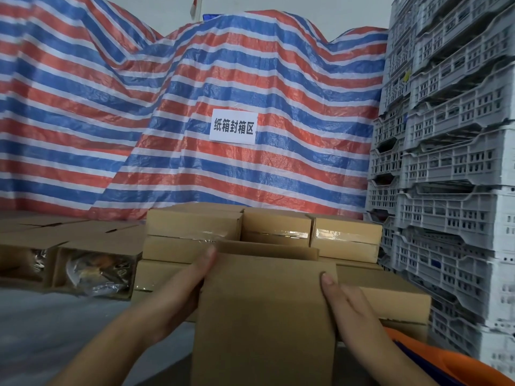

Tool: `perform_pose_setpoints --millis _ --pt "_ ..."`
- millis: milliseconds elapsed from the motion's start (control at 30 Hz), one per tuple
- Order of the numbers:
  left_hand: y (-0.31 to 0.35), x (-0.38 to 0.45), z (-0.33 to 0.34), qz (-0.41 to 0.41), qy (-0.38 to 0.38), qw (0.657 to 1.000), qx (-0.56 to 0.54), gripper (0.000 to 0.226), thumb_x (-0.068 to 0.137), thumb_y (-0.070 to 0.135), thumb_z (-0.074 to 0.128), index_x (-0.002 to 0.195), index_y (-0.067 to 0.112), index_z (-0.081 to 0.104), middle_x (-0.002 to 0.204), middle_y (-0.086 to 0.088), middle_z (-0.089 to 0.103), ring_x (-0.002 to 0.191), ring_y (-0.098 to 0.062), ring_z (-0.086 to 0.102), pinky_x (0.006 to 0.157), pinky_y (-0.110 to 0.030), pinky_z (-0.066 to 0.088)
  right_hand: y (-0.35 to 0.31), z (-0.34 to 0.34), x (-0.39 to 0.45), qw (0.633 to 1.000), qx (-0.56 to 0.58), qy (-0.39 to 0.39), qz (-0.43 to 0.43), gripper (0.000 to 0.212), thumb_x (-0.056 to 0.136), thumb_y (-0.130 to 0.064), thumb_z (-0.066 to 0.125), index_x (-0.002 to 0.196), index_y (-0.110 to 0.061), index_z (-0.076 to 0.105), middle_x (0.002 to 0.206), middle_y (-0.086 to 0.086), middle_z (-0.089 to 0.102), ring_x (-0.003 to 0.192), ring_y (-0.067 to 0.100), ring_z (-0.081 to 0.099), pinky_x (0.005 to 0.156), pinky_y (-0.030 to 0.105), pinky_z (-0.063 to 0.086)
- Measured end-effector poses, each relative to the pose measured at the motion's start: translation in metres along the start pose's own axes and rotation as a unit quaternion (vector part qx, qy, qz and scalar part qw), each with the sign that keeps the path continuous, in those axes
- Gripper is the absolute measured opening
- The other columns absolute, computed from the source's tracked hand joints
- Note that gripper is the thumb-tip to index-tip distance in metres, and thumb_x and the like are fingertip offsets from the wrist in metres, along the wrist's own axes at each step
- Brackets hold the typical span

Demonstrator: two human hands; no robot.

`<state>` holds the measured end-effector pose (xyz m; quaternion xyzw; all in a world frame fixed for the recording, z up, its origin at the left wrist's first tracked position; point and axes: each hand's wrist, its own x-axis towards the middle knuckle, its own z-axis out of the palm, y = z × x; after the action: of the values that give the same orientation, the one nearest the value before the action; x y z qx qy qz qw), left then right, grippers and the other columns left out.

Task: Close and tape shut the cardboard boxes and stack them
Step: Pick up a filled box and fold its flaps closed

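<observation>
I hold a brown cardboard box (264,316) up in front of me, its top flaps open at the far edge. My left hand (184,288) lies flat along its left side with straight fingers. My right hand (345,305) presses flat against its right side, thumb on the near face. Behind it stands a stack of taped shut boxes (192,232), with clear tape showing on their seams. To the left, several open boxes (94,263) lie on their sides with plastic-wrapped goods showing inside.
A red, white and blue striped tarp (195,107) with a white paper sign (233,126) hangs behind. Grey plastic crates (451,162) are stacked high on the right. An orange object (446,358) sits at the lower right. A grey table surface (41,330) spreads at the lower left.
</observation>
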<state>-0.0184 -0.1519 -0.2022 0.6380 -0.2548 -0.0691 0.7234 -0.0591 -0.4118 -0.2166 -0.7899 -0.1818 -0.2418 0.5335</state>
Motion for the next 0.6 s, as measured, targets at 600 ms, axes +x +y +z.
perform_pose_setpoints --millis 600 --pt "-0.005 0.007 0.002 -0.014 0.033 0.999 0.018 0.015 0.078 0.034 0.065 0.074 0.020 0.066 0.073 -0.006 0.061 0.062 -0.015 0.058 0.058 -0.028 0.042 0.013 0.010 0.006 0.993 0.097 0.054 0.041 0.028 0.080 -0.050 0.058 0.092 -0.038 0.079 0.104 -0.028 0.066 0.098 -0.010 0.059 0.084 0.017 0.046"
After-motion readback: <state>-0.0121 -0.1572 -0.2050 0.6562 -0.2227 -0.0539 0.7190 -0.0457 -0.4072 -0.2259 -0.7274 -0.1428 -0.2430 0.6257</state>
